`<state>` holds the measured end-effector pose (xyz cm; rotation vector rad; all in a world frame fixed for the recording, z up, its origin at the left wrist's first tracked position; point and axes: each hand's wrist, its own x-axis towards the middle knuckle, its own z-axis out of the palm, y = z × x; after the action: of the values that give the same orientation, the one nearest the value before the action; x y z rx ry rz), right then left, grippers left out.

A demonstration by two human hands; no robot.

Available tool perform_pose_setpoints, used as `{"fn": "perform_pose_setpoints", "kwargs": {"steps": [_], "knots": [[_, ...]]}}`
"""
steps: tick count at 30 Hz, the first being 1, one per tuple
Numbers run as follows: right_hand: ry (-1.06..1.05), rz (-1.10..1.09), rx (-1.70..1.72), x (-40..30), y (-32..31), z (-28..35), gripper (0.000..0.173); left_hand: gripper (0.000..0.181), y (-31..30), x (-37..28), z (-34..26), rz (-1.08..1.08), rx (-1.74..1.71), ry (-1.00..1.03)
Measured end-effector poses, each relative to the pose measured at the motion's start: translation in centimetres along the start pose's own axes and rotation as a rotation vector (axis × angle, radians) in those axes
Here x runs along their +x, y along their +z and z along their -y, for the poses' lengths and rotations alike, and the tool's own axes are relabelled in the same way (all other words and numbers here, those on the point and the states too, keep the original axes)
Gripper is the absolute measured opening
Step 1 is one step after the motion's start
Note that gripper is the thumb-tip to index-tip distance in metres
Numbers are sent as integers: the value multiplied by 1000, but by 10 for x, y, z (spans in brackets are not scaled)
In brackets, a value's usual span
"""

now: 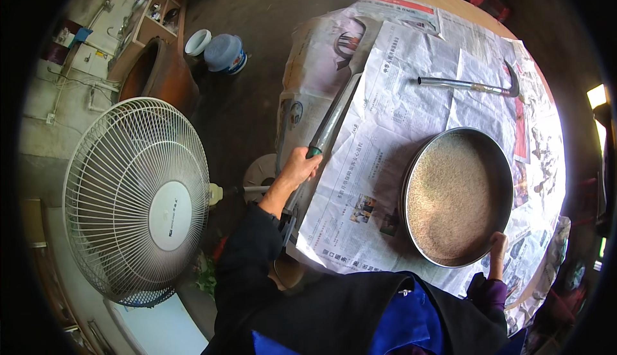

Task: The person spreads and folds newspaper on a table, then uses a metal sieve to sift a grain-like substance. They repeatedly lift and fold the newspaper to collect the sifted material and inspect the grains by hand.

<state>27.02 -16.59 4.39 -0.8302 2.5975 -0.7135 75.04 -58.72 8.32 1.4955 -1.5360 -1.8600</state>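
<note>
My left hand (300, 168) grips the green end of a long metal-handled tool (336, 109). Curved, claw-like tines (348, 44) form its far end, over the left edge of a newspaper-covered table (400, 152). Fingers of my right hand (499, 248) hold the near right rim of a round, metal-rimmed sieve or pan (458, 196). Its inside looks tan and grainy; I cannot tell whether that is mesh or loose material. A short tubular-handled tool with a curved, sickle-like blade (465, 85) lies on the newspaper beyond the round vessel.
A white-grilled fan (140, 201) stands close on my left. Farther left are a large brown clay jar (164, 75), a lidded bucket (225, 55), a white basin (197, 42) and a wooden shelf unit (161, 10). Newspaper hangs past the table's right edge.
</note>
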Motion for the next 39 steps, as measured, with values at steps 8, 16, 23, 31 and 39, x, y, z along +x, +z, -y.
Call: {"fn": "perform_pose_setpoints", "kwargs": {"steps": [8, 16, 23, 31, 39], "knots": [[-31, 34, -115, 0, -1, -5, 33, 15, -1, -18, 20, -112, 19, -9], [23, 11, -35, 0, 2, -10, 38, 18, -11, -13, -11, -274, 197, 129], [2, 21, -87, 1, 1, -17, 31, 23, 10, -13, -2, -78, 142, 169], [-117, 16, -295, -4, -2, -5, 11, 20, 26, 31, 21, -26, 263, 120], [-50, 19, -365, -12, -7, 28, 11, 25, 22, 46, 23, -331, 1118, 270]]}}
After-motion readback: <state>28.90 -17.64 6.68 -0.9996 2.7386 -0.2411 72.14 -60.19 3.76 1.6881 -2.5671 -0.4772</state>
